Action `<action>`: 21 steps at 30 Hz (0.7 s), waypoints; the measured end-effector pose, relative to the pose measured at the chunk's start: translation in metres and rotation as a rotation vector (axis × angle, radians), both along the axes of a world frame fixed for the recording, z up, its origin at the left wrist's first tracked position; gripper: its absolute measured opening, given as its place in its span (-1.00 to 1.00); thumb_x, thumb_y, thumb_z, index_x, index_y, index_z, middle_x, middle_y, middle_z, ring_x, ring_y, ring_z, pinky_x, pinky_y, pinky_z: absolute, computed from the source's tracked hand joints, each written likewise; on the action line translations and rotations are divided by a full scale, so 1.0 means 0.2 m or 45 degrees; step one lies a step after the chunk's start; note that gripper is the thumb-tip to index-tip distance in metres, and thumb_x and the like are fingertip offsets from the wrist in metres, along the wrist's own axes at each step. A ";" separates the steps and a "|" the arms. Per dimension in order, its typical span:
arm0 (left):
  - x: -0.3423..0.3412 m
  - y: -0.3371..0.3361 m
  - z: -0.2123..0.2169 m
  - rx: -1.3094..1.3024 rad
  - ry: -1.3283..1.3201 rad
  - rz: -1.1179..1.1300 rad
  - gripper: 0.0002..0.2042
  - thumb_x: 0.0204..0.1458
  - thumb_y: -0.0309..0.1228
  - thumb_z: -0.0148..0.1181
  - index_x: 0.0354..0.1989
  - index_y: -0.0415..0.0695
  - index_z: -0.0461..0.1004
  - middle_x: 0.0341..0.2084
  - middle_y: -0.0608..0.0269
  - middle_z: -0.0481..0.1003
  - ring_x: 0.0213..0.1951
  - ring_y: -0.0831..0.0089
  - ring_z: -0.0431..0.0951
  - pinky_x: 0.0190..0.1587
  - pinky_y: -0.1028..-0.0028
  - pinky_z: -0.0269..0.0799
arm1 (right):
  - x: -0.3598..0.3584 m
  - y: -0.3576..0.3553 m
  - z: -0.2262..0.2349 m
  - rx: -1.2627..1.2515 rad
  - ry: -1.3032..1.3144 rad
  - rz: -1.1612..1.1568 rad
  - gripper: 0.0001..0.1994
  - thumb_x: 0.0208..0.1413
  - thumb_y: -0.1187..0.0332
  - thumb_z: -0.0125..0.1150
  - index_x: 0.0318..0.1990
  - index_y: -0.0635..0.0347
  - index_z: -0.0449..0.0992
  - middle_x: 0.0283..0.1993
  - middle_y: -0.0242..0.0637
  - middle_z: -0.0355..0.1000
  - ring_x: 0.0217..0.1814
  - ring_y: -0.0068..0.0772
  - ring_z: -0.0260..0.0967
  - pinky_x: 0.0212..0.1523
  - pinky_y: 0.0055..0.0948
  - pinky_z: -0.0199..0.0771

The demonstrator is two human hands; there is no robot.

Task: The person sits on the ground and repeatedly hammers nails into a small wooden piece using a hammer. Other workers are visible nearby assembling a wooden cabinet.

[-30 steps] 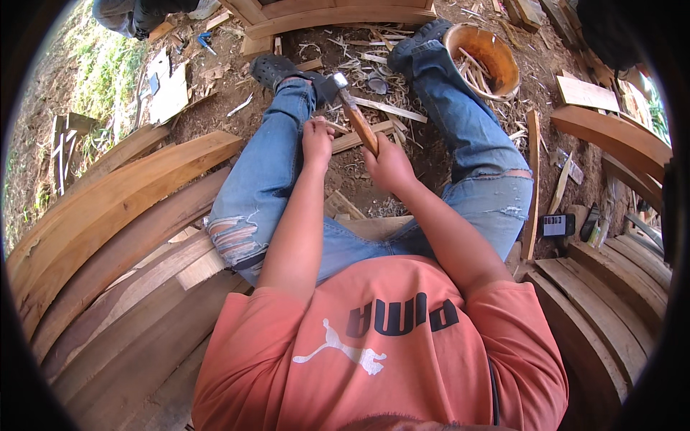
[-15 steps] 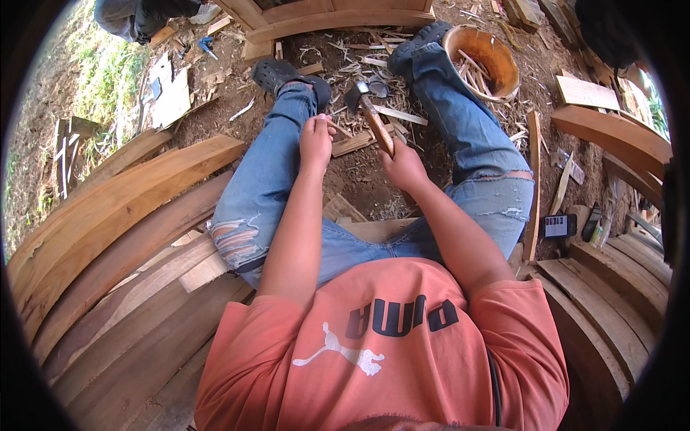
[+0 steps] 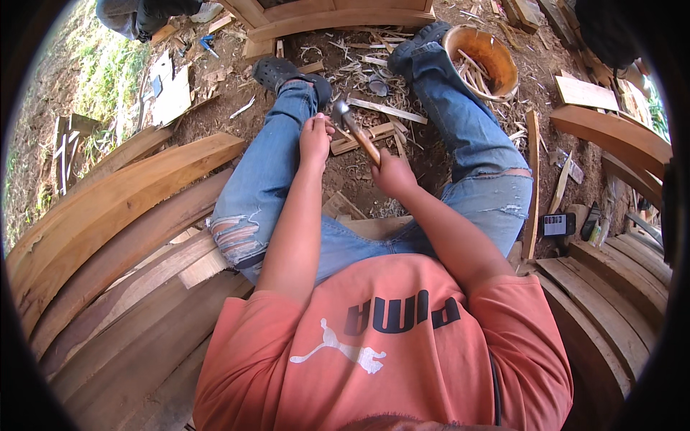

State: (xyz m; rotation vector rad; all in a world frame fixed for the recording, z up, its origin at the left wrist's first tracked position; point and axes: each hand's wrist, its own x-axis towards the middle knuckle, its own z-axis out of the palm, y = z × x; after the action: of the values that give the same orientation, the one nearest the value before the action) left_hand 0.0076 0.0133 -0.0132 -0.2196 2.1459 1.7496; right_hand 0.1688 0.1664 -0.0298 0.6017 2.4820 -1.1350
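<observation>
The right hand (image 3: 394, 172) has its fingers wrapped around the lower handle of a hammer (image 3: 363, 141), whose handle slants up and left out of the fist, so the metal head sits beyond the fingers and just beside the left hand (image 3: 314, 144). That hand's fingers are curled, tips close together (whether they pinch anything is too small to tell). Below the hammer, a wood strip (image 3: 382, 131) lies on the shaving-strewn ground (image 3: 345, 183); toward the ground's far edge stand a wooden frame (image 3: 345, 24) and, right of it, a bucket (image 3: 499, 54).
</observation>
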 end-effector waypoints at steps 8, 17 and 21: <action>0.00 -0.03 -0.01 -0.054 -0.056 0.009 -0.61 0.55 -0.13 -0.02 -0.01 -0.23 0.58 -0.44 0.34 0.54 -0.44 0.60 0.45 -0.31 0.51 0.42 | -0.01 0.05 -0.01 0.001 0.015 -0.060 -0.64 0.34 0.14 0.28 0.03 0.28 0.52 -0.09 0.20 0.62 0.04 0.31 0.59 0.08 0.15 0.57; -0.01 -0.07 -0.03 -0.055 -0.124 0.123 -0.61 0.55 -0.10 -0.07 0.01 -0.17 0.56 -0.45 0.38 0.50 -0.46 0.61 0.45 -0.35 0.53 0.42 | 0.01 0.01 -0.06 -0.001 -0.020 -0.025 -0.66 0.34 0.13 0.28 0.01 0.25 0.52 -0.12 0.18 0.63 0.02 0.31 0.60 0.07 0.16 0.57; -0.03 -0.09 -0.04 -0.023 -0.184 0.126 -0.60 0.56 -0.08 -0.10 0.05 -0.15 0.54 -0.44 0.40 0.49 -0.48 0.61 0.45 -0.40 0.55 0.37 | -0.02 0.02 0.06 0.042 0.015 0.030 -0.67 0.34 0.14 0.28 -0.03 0.26 0.50 -0.16 0.16 0.63 -0.04 0.31 0.60 0.00 0.19 0.57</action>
State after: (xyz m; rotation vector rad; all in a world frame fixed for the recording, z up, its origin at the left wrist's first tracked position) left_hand 0.0010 -0.0050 -0.0212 -0.4500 2.0798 1.7115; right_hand 0.1655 0.1697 -0.0181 0.5748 2.5156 -1.0942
